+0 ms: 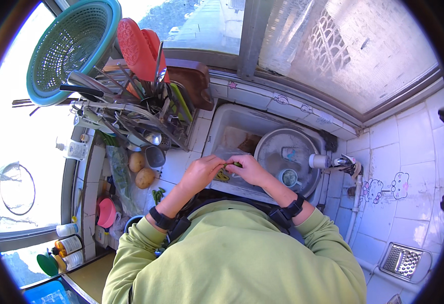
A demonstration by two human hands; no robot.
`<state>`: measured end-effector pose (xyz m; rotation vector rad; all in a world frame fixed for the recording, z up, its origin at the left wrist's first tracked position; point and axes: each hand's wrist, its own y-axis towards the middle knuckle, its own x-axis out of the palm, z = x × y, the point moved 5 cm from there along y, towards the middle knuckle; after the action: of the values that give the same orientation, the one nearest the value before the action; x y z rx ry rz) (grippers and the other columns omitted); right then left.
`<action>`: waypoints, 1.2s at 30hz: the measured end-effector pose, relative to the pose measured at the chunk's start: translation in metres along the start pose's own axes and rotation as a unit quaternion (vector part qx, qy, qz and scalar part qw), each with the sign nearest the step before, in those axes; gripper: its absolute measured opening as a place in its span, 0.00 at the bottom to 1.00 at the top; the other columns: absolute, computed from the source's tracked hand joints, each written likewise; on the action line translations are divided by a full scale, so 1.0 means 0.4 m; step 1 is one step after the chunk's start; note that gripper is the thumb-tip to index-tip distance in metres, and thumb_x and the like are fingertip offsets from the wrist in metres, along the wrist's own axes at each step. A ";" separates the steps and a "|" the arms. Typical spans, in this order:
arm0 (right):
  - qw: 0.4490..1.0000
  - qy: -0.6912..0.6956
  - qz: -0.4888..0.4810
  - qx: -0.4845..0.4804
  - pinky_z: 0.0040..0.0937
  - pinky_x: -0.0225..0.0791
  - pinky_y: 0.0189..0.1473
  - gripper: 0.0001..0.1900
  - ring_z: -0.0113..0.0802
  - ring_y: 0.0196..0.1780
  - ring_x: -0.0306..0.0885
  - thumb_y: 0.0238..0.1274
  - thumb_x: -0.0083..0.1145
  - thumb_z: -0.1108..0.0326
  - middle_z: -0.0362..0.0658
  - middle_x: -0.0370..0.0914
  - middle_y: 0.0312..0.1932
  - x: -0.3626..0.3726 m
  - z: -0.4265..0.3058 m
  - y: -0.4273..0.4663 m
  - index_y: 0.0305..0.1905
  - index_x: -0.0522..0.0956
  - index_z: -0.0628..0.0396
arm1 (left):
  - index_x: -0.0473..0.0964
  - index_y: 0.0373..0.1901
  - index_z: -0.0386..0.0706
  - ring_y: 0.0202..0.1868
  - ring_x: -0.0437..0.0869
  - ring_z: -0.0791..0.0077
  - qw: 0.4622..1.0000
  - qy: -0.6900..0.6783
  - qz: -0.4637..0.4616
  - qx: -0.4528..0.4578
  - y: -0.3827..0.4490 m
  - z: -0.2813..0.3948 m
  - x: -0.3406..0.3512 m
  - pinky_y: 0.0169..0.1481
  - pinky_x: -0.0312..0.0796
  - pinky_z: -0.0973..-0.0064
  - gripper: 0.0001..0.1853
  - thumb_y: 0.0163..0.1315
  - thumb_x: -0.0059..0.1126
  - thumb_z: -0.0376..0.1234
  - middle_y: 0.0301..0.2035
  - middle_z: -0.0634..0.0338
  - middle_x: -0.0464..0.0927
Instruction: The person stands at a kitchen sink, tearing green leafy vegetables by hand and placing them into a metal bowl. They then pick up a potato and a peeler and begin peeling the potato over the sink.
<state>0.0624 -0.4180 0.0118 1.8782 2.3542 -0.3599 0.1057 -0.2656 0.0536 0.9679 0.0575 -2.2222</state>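
Observation:
Both my hands meet over the near left part of the sink (227, 114). Between them is a small green vegetable (238, 164), perhaps a pepper or a bean pod. My left hand (205, 170) pinches its left end with the fingertips. Its right end is in the fingers of my right hand (248, 169), which hide part of it. Just under the hands shows a yellow-and-black patterned thing (222, 175), partly covered. More small green pieces (157, 195) lie on the white tiled counter (180, 162) to the left.
A metal basin (262, 146) of cloudy water stands in the sink, with a mug (289, 177) in it, below the faucet (343, 161). Two potatoes (145, 178) and bagged greens (120, 178) lie left. A crowded dish rack (142, 108) and green colander (73, 49) stand behind.

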 end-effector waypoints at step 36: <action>0.986 -0.105 -0.032 -0.122 0.34 0.69 0.37 0.08 0.44 0.35 0.78 0.58 0.61 0.67 0.47 0.78 0.32 -0.040 0.003 -0.038 0.39 0.81 0.59 | 0.77 0.38 0.35 0.30 0.82 0.80 0.859 -0.414 -0.172 -0.247 0.005 -0.106 0.110 0.37 0.78 0.81 0.05 0.63 0.58 0.27 0.30 0.60 0.81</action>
<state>0.0512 -0.4366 0.0160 1.5767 2.2083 -0.2474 0.1126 -0.2803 -0.0053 -0.3390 0.4064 -2.5721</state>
